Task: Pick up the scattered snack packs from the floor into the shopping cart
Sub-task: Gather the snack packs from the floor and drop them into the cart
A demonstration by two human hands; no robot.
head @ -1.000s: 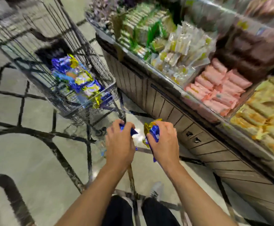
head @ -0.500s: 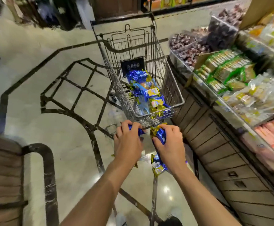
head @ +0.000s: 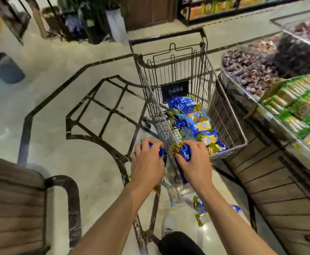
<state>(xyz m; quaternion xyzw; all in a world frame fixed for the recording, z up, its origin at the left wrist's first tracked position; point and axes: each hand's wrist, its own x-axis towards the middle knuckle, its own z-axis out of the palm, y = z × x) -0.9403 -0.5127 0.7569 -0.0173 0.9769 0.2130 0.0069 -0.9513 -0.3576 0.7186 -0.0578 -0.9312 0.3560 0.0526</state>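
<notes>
Pale shop floor (head: 40, 115) with dark inlaid lines runs under everything, and a brown padded bench (head: 12, 208) sits at the far left. Both bare forearms reach forward and slightly up from the bottom edge, wrists nearly level, palms down.

Going from the left, the left hand (head: 147, 162) has its fingers curled over a blue snack pack (head: 160, 151); the fingertips (head: 158, 144) press down on the wrapper and the rest of the pack is hidden beneath the palm. Just right of those fingers, the right hand (head: 194, 161) grips a blue and gold snack pack (head: 182, 152), fingers bent around its top, gold crimped end poking out toward the left hand.

Directly beyond both sets of fingertips stands the wire shopping cart (head: 240, 144), its near rim just past the right knuckles. A pile of blue and gold packs (head: 193, 120) lies in its basket. Below the wrists, more loose packs (head: 202, 212) lie on the floor. Right of the cart, a wooden display counter (head: 272, 184) carries trays of wrapped sweets (head: 298, 100).
</notes>
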